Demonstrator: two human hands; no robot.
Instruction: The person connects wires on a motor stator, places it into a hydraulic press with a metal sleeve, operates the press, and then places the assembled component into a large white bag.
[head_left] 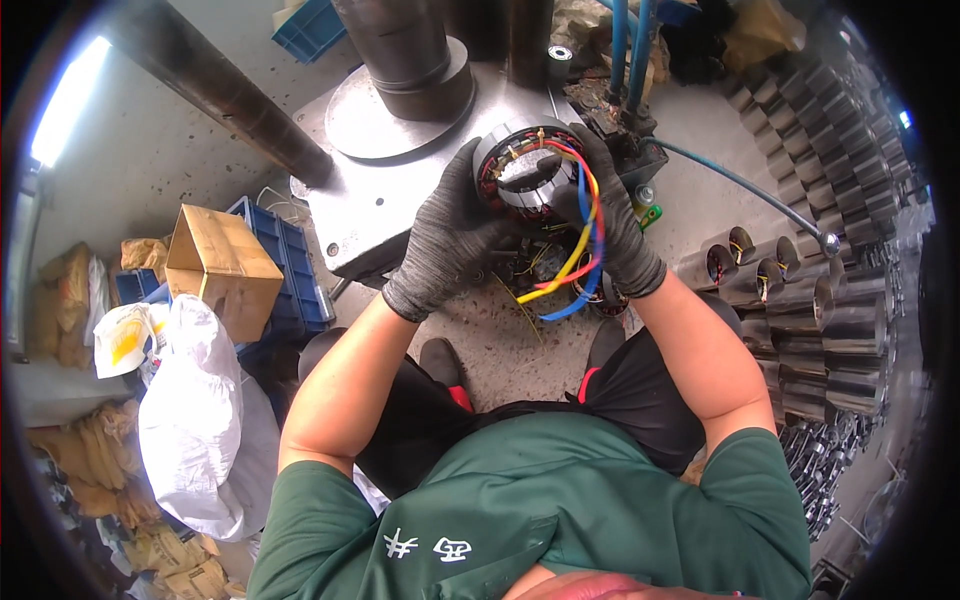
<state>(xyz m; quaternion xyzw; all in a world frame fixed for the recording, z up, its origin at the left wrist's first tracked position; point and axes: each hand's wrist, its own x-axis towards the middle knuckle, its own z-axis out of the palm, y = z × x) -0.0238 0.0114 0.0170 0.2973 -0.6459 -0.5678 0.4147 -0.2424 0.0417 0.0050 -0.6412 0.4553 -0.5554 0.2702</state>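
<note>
wound stator (515, 153): ring-shaped, bright metal rim, dark red windings, red, yellow and blue leads (590, 235); positioned at the near right edge of the steel plate (375, 205). left hand (455, 235) and right hand (615, 220): both gloved, gripping the wound stator from opposite sides. green shirt (620, 490), nearside of the steel plate: white lettering (400, 545) on chest.

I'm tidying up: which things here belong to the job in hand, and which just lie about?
Likely part of the job:
wound metal ring, between left hand and right hand
its coloured wires
metal cylinders, some holding windings

Probably just lying about:
cardboard box
white sack
</note>
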